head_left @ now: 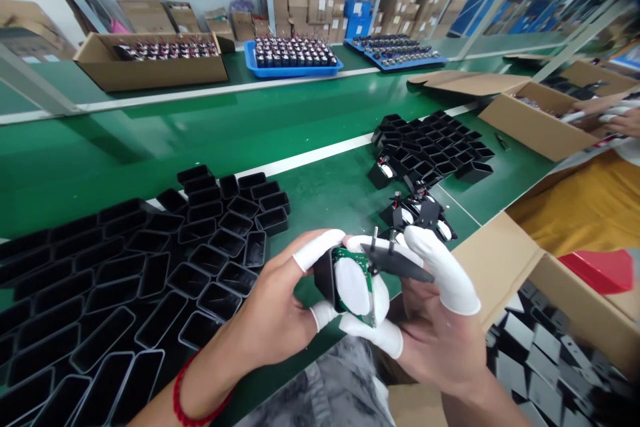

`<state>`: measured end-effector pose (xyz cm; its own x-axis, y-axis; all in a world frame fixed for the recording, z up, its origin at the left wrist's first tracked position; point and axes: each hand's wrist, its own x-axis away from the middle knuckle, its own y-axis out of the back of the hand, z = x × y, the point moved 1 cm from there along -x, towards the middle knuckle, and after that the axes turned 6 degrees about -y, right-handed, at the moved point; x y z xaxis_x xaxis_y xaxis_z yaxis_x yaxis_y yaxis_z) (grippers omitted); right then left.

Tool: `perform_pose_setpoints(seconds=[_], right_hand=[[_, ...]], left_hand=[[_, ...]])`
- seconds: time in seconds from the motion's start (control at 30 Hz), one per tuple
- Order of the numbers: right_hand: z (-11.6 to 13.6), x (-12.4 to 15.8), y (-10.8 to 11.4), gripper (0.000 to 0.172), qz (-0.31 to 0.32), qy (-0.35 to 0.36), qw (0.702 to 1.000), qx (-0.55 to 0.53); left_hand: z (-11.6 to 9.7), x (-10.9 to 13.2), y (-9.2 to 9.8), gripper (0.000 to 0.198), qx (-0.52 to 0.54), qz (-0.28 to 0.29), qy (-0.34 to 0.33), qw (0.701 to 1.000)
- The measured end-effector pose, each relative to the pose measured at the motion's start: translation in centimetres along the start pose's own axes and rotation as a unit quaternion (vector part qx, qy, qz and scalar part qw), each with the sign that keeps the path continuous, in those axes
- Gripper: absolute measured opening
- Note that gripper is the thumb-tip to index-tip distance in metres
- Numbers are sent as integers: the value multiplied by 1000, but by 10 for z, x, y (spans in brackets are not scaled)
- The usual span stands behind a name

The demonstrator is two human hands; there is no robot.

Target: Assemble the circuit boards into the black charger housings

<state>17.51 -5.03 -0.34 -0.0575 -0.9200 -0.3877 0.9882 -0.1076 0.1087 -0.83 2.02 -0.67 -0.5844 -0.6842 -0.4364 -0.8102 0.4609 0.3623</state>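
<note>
Just above the bench edge, my left hand [280, 310] grips a small black plastic case [325, 278] between thumb and fingers. White finger cots cover fingertips on both hands. At the case's open end sits a green circuit board [356, 256] with a white oval pad [352, 287] on it. My right hand [443, 343] is closed on the board assembly, its thumb below and fingers above. A black end plate [400, 262] with two metal pins lies tilted under the right fingers. How deep the board sits in the case is partly hidden.
Many empty black cases [215, 260] cover the bench at left; another cluster [435, 143] stands farther right. Several partly assembled units [420, 210] lie beyond my hands. A carton of flat plates [545, 347] is at lower right. A co-worker's gloved hand [620, 113] reaches over an open carton.
</note>
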Motion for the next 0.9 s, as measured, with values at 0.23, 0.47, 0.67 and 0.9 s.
perform_pose_setpoints(seconds=[0.23, 0.47, 0.67, 0.9], right_hand=[[1, 8, 5, 95, -30, -4, 998, 64], [6, 4, -4, 93, 8, -30, 998, 63], [7, 0, -6, 113, 69, -80, 994, -17], [-9, 15, -12, 77, 53, -128, 977, -160]], left_hand=[[-4, -1, 1, 60, -12, -3, -25, 1000], [-6, -2, 2, 67, 15, 3, -34, 999], [0, 1, -7, 76, 164, -63, 22, 984], [5, 3, -13, 78, 217, -84, 37, 972]])
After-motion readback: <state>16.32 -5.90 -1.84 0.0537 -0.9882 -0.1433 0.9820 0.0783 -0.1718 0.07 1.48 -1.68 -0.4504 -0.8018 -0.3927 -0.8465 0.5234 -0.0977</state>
